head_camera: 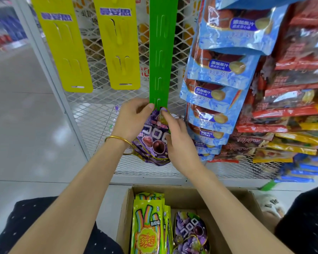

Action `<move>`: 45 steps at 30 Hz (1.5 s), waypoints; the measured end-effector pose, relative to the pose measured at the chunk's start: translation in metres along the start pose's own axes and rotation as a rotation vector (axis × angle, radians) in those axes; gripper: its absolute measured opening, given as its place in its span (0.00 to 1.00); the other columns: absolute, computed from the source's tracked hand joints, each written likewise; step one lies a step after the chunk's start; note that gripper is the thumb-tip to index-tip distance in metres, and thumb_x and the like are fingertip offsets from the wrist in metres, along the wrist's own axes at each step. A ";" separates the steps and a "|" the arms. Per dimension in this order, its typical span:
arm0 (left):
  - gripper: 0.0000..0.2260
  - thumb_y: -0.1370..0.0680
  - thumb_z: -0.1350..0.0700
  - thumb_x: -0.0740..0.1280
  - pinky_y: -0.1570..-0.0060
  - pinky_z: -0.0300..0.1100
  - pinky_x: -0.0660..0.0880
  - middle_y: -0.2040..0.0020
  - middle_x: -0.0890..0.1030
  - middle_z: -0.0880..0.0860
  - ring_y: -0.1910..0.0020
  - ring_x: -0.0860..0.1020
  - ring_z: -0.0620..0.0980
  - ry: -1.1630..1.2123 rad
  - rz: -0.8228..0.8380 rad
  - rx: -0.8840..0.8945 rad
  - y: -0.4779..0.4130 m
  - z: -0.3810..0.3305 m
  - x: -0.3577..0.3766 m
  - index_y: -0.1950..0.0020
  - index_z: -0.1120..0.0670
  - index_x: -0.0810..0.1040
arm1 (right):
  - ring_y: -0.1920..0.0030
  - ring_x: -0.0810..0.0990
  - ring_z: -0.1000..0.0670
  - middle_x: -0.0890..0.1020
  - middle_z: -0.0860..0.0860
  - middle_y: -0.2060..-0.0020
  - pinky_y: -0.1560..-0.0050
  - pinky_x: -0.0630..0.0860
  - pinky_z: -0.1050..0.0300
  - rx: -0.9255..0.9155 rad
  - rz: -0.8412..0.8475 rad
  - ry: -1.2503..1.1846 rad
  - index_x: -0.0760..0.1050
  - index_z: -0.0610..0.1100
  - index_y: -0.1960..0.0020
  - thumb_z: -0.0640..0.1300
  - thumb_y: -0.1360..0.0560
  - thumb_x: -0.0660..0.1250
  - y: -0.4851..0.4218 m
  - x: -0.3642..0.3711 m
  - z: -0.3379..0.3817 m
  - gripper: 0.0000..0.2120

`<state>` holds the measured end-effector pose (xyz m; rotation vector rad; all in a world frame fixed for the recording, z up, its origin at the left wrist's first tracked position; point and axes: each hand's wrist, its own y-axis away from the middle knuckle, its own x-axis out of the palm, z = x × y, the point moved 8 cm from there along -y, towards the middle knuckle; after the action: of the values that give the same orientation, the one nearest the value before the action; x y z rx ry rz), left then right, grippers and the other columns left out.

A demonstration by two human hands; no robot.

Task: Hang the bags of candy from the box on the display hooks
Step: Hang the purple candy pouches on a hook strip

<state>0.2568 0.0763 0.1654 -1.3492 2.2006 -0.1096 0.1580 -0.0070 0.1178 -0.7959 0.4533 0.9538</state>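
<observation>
Purple grape gummy bag (152, 142) hangs at the bottom end of the green clip strip (162, 52), top edge touching the lowest tab, long axis vertical, in line with the strip. My right hand (178, 142) pinches the bag's top from the right. Left hand (130, 121) pinches the strip's lower-left edge. Can't tell if the tab has caught; I'd say not seated.

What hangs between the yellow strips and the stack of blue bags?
In the head view, a green strip hangs there. The left hand pinches its lower end, and the right hand holds a purple candy bag against it.
</observation>
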 end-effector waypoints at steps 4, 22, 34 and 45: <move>0.13 0.25 0.64 0.65 0.51 0.26 0.70 0.49 0.75 0.47 0.52 0.75 0.40 -0.042 -0.069 0.021 0.019 0.004 -0.003 0.41 0.56 0.76 | 0.34 0.65 0.43 0.63 0.44 0.32 0.43 0.73 0.43 -0.060 -0.072 0.063 0.56 0.49 0.26 0.24 0.32 0.60 0.024 -0.003 -0.004 0.39; 0.10 0.27 0.63 0.68 0.58 0.31 0.69 0.48 0.71 0.52 0.53 0.73 0.44 -0.233 0.396 -0.125 0.126 0.085 0.108 0.49 0.51 0.75 | 0.36 0.71 0.41 0.72 0.39 0.35 0.41 0.67 0.55 1.024 0.674 0.057 0.59 0.39 0.28 0.44 0.22 0.63 0.295 0.118 -0.257 0.26; 0.09 0.26 0.61 0.67 0.54 0.31 0.69 0.46 0.70 0.50 0.53 0.74 0.39 -0.239 0.475 -0.229 0.129 0.105 0.123 0.49 0.49 0.74 | 0.40 0.75 0.43 0.77 0.43 0.41 0.42 0.73 0.55 1.264 0.580 0.118 0.71 0.43 0.39 0.47 0.32 0.74 0.332 0.128 -0.276 0.24; 0.10 0.26 0.60 0.67 0.50 0.37 0.69 0.42 0.71 0.53 0.48 0.75 0.46 -0.252 0.473 -0.232 0.130 0.098 0.118 0.46 0.52 0.75 | 0.51 0.77 0.48 0.80 0.44 0.46 0.51 0.72 0.59 1.334 0.641 -0.104 0.76 0.39 0.48 0.45 0.29 0.72 0.337 0.134 -0.273 0.13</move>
<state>0.1610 0.0614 -0.0104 -0.8591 2.2936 0.4765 -0.0618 -0.0313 -0.2785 0.6480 1.1078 0.9991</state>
